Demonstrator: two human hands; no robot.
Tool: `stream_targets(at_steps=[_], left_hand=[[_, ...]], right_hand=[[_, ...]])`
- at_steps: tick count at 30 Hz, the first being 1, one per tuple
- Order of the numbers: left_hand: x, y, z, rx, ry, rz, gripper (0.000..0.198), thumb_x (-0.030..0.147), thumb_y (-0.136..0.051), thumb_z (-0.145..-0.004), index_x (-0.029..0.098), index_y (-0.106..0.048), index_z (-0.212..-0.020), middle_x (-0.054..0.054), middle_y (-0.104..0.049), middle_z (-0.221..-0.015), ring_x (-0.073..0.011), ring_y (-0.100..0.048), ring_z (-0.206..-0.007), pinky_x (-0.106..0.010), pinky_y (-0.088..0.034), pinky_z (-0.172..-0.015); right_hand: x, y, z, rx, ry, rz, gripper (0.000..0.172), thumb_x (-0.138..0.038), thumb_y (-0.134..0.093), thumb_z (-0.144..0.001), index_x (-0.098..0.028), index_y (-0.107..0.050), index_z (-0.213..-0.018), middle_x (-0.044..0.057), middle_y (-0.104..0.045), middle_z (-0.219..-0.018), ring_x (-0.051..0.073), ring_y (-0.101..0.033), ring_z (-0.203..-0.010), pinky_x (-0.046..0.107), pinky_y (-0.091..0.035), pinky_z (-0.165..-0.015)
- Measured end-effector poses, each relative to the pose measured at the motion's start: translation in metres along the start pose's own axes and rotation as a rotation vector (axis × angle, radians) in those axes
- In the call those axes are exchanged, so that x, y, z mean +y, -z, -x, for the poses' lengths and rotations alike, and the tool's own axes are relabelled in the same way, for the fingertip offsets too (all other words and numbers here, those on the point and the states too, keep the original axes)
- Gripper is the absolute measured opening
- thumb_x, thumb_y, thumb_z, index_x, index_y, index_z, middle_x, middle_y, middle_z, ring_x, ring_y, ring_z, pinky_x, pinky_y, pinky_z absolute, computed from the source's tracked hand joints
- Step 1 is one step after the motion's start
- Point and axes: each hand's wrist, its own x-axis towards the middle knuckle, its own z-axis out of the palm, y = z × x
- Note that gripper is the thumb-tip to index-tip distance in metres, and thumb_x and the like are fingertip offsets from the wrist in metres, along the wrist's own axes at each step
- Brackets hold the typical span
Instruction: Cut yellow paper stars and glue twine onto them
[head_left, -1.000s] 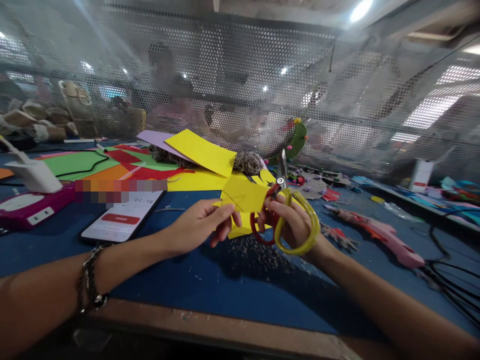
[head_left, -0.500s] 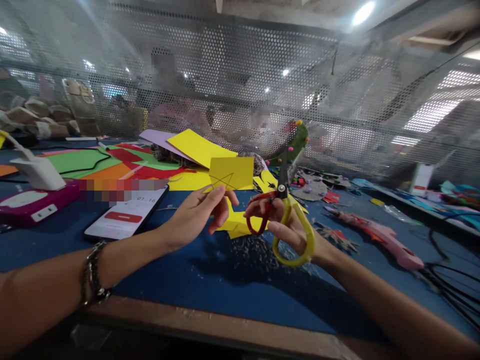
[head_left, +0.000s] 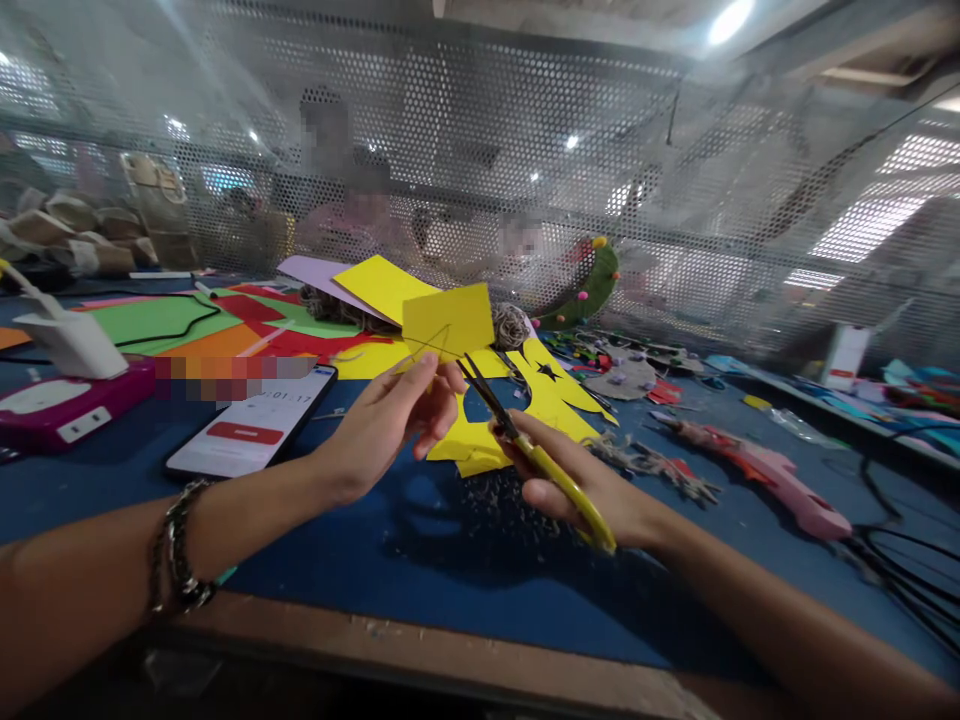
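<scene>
My left hand pinches a small yellow paper square with a star drawn on it, holding it up above the blue table. My right hand grips yellow-handled scissors. Their blades point up and left, with the tips just under the paper's lower edge. A larger yellow sheet with cut-out holes lies flat behind both hands.
A phone showing a timer lies at the left, beside a magenta device. Coloured sheets are stacked behind it. A pink glue gun and black cables lie at the right. Perforated metal mesh walls off the back.
My left hand raised the yellow square and turned it. My right hand swung the scissors from upright to pointing up-left at the paper's lower edge.
</scene>
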Motion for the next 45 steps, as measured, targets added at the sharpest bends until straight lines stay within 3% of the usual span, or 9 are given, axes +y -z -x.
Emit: stream_targets(at_steps=[11,22,28,33,41,45], left_hand=[[0.003,-0.004,0.003,0.016,0.049,-0.448,0.033,0.031,-0.035,-0.083,0.016,-0.045,-0.055,0.005,-0.040,-0.047,-0.0042,-0.037,-0.038,-0.016,-0.032,-0.038],[0.002,-0.002,0.003,-0.016,0.051,-0.442,0.032,0.029,-0.035,-0.082,0.016,-0.040,-0.053,0.007,-0.037,-0.044,-0.0034,-0.034,-0.037,-0.015,-0.028,-0.037],[0.001,-0.002,0.002,-0.033,0.066,-0.465,0.029,0.029,-0.035,-0.081,0.017,-0.043,-0.056,0.007,-0.037,-0.042,-0.0042,-0.033,-0.036,-0.016,-0.028,-0.037],[0.003,-0.002,0.000,-0.036,0.087,-0.494,0.029,0.028,-0.035,-0.081,0.017,-0.043,-0.055,0.007,-0.037,-0.042,-0.0043,-0.033,-0.036,-0.016,-0.028,-0.037],[0.000,-0.002,0.002,-0.034,0.082,-0.487,0.031,0.032,-0.035,-0.082,0.017,-0.043,-0.056,0.007,-0.036,-0.042,-0.0054,-0.034,-0.037,-0.017,-0.028,-0.038],[0.019,0.008,-0.007,-0.086,0.038,-0.626,0.029,0.031,-0.033,-0.080,0.017,-0.049,-0.059,0.003,-0.046,-0.049,-0.0099,-0.045,-0.047,-0.021,-0.036,-0.048]], right_hand=[[-0.007,0.002,0.002,-0.042,0.087,-0.091,0.050,-0.066,-0.038,-0.071,-0.019,-0.049,-0.081,0.002,-0.043,-0.069,0.014,-0.043,-0.064,0.028,-0.041,-0.062],[-0.014,0.007,0.000,-0.072,0.124,-0.008,0.054,-0.068,-0.030,-0.072,-0.017,-0.049,-0.073,0.003,-0.044,-0.066,0.013,-0.042,-0.059,0.025,-0.037,-0.053],[-0.013,0.004,0.002,-0.064,0.036,-0.113,0.051,-0.066,-0.032,-0.074,-0.017,-0.047,-0.068,0.000,-0.042,-0.061,0.009,-0.038,-0.052,0.023,-0.035,-0.047],[-0.008,0.005,-0.002,-0.155,-0.003,-0.093,0.052,-0.067,-0.030,-0.073,-0.017,-0.041,-0.064,-0.002,-0.037,-0.056,0.008,-0.031,-0.049,0.022,-0.026,-0.043],[-0.007,0.005,-0.004,-0.171,-0.032,-0.064,0.053,-0.067,-0.028,-0.074,-0.017,-0.039,-0.059,-0.002,-0.036,-0.053,0.007,-0.031,-0.046,0.023,-0.023,-0.042],[0.000,0.006,-0.002,-0.105,-0.071,-0.141,0.053,-0.066,-0.031,-0.074,-0.016,-0.041,-0.058,-0.002,-0.039,-0.050,0.007,-0.033,-0.042,0.022,-0.023,-0.039]])
